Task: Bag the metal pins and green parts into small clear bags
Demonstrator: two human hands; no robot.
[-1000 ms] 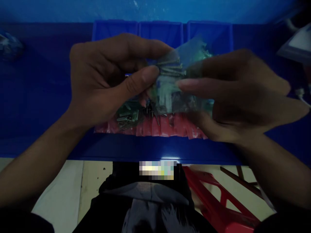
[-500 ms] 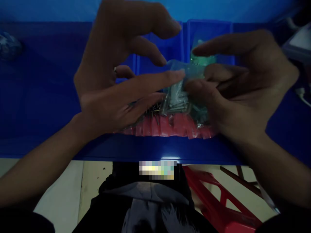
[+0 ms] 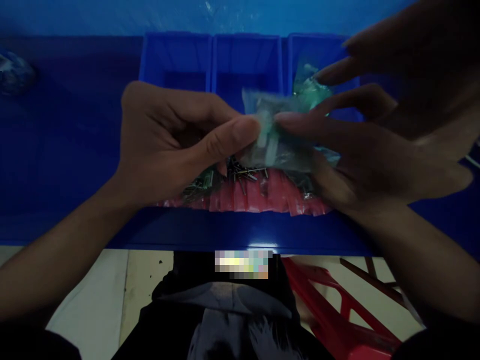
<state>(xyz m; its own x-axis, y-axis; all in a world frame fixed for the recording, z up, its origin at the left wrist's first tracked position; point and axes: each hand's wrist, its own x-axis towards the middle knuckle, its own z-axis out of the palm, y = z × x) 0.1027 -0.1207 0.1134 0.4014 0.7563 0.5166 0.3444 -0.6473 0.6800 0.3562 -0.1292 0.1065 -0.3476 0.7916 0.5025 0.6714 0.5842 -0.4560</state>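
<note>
A small clear zip bag (image 3: 287, 150) with white plastic pieces and metal screws is held up above the table's front part. My left hand (image 3: 165, 135) is closed on its left side, thumb in front and the other fingers curled behind. My right hand (image 3: 378, 135) grips the bag's right side, its thumb tip pressed on the front near the upper middle. Several of its other fingers are spread upward and partly dark. Below the bag lie loose screws (image 3: 243, 172) and a row of red-edged plastic bags (image 3: 255, 195).
Three blue bins stand at the back: a left bin (image 3: 176, 37), a middle bin (image 3: 247, 39) and a right bin (image 3: 318, 39) holding greenish bags (image 3: 309, 90). A wrapped bundle (image 3: 15, 72) lies far left. A red plastic stool (image 3: 337, 295) is below the table edge.
My left hand has gone from spread fingers to a closed pinch on the zip bag. My right hand's fingers have opened outward and upward. The bag has tilted and shifted slightly.
</note>
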